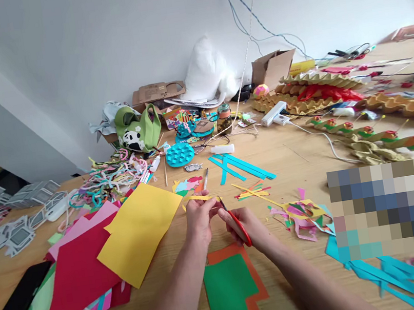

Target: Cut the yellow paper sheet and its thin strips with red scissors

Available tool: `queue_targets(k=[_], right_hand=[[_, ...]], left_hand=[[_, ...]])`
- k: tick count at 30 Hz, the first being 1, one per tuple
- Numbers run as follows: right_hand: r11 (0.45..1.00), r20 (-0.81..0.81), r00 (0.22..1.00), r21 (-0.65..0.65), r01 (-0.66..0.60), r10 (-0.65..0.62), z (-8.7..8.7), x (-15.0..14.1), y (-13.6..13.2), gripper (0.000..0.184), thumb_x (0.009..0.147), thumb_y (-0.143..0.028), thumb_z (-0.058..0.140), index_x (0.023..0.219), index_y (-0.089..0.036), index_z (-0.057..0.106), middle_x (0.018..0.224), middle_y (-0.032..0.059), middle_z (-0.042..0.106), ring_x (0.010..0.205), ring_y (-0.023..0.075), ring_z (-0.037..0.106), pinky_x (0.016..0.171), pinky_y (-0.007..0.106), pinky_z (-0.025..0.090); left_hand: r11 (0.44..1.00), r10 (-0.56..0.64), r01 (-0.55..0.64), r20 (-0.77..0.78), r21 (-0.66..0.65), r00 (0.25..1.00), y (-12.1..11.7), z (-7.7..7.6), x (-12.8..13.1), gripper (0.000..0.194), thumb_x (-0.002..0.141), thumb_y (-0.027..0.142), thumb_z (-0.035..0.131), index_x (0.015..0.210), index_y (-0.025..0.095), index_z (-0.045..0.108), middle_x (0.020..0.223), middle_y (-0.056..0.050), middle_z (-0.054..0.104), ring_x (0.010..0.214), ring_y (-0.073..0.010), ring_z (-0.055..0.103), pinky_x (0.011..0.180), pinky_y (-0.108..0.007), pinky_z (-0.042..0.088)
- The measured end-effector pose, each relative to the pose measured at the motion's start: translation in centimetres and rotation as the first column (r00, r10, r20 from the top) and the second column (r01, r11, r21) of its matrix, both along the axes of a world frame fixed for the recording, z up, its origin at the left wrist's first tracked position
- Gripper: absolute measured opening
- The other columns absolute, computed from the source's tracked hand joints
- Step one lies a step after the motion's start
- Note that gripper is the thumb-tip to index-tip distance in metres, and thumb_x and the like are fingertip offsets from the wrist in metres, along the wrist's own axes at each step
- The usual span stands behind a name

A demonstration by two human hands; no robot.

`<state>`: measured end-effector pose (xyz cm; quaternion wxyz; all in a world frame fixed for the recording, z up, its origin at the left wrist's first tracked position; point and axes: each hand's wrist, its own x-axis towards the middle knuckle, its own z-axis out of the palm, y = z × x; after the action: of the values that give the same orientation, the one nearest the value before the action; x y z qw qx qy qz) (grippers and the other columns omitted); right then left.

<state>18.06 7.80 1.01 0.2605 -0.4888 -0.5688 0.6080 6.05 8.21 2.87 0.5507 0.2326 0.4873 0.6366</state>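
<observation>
My left hand (200,218) pinches a narrow yellow paper strip (200,197) above the middle of the table. Close beside it, my right hand (239,222) grips red-handled scissors (240,225), whose blades point toward the strip's right end. Whether the blades touch the paper I cannot tell. Below my hands lies a green sheet (230,286) on top of an orange sheet (254,277), both with cut-out corners. Yellow paper (141,232) rests on a red sheet (80,272) to the left. Thin coloured strips (253,190) lie just beyond my right hand.
Blue strips (245,166), a pen (206,178) and a blue bumpy disc (179,155) lie farther back. Paper scraps (302,216) are at the right, near a pixelated patch. A black phone-like slab (17,302) lies left. A white cable (325,137) crosses the right side.
</observation>
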Motion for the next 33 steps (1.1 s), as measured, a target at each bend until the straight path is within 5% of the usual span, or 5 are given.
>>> queue_targets(k=[33], right_hand=[[1.000,0.013,1.000,-0.026,0.002,-0.002,-0.12,-0.18,-0.05,0.050,0.076,-0.060,0.053,0.050,-0.018,0.045,0.034,-0.0035,0.046,0.028,0.0094,0.045,0.028,0.018,0.025]], left_hand=[[0.999,0.033,-0.032,0.016,-0.014,0.999,-0.01,-0.16,-0.19,0.038,0.056,0.015,0.073,0.087,0.015,0.050,0.058,0.000,0.062,0.052,-0.0142,0.062,0.054,-0.026,0.049]])
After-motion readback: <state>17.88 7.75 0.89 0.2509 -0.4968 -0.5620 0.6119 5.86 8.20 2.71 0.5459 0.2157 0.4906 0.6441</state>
